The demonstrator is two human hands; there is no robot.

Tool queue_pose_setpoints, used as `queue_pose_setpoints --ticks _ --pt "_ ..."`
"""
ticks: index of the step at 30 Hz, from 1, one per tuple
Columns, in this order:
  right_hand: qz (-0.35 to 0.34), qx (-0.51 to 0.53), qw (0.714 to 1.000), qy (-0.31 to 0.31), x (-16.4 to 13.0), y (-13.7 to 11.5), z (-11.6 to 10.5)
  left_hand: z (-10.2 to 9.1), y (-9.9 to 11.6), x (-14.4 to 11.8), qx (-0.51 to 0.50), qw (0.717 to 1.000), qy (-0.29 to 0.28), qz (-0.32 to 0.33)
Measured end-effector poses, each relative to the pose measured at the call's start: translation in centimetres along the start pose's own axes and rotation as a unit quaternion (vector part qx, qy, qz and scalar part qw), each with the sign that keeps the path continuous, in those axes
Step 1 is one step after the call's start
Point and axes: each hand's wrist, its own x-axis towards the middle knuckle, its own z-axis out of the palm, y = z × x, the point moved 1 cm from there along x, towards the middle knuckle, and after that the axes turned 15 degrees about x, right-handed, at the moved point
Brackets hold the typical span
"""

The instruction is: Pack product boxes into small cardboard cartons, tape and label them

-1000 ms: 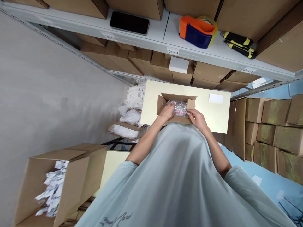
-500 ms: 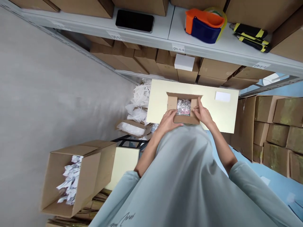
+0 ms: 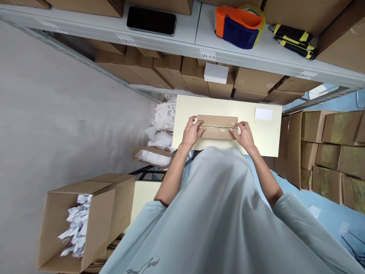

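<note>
In the head view, a small cardboard box (image 3: pixel 217 121) lies just above and right of the frame's middle, on a pale yellow tabletop (image 3: pixel 262 137). Its two long top flaps are folded down and nearly meet along a thin dark seam, with shiny tape along it. The left hand (image 3: pixel 190 132) is at the box's left end, fingers curved, thumb and fingertip touching the flaps. The right hand (image 3: pixel 245 136) is at the right end in much the same pose, thumb on the near flap. Whether either hand's fingers actually grip the cardboard, I cannot tell.

Right of the box, apart from it, a white card (image 3: pixel 264 113) lies on the tabletop. Across the top of the frame, a shelf (image 3: pixel 186 29) bears a dark phone (image 3: pixel 151 21), an orange-and-blue tape dispenser (image 3: pixel 239 30) and black-and-yellow cutters (image 3: pixel 296 47). A large open carton (image 3: pixel 99 224) at lower left contains crumpled paper (image 3: pixel 77 224). Taped cartons (image 3: pixel 326 156) are stacked at the right edge.
</note>
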Motion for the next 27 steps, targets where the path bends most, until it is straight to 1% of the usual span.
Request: queue_pose_setpoints --ticks 1,3,5,7,10,15,19,23,25,27 --pt "0.006 0.005 1.000 -0.011 -0.2 0.2 0.3 0.4 -0.2 0.3 -0.013 1.000 -0.011 -0.006" --pt "0.029 0.027 0.999 -0.024 -0.5 0.5 1.1 1.0 -0.4 0.6 -0.039 0.999 -0.017 -0.016" --pt "0.045 0.033 0.998 -0.019 -0.5 0.5 1.6 1.4 -0.4 0.7 -0.054 0.998 -0.008 -0.021" --pt "0.047 0.023 0.999 -0.013 -0.3 0.5 1.7 1.6 -0.1 0.7 -0.051 0.998 0.000 -0.029" --pt "0.037 0.008 0.999 -0.007 -0.2 0.5 1.0 1.6 0.8 0.7 -0.049 0.998 0.001 -0.028" --pt "0.038 -0.024 0.999 0.019 -0.4 1.6 -0.9 2.0 3.3 0.8 -0.055 0.998 -0.021 -0.018" --pt "0.034 -0.041 0.998 0.030 -0.3 2.2 -1.3 2.1 4.4 1.0 -0.042 0.998 -0.037 -0.027" --pt "0.012 -0.058 0.998 0.032 -0.6 2.0 -1.1 1.5 4.2 0.9 -0.028 0.999 -0.036 -0.023" --pt "-0.001 -0.067 0.997 0.027 -0.8 1.9 -1.0 1.2 3.7 1.0 -0.008 1.000 -0.021 -0.022" --pt "-0.035 -0.096 0.994 0.039 -0.5 1.6 -1.2 0.7 3.4 1.5 0.034 0.999 0.006 -0.015"
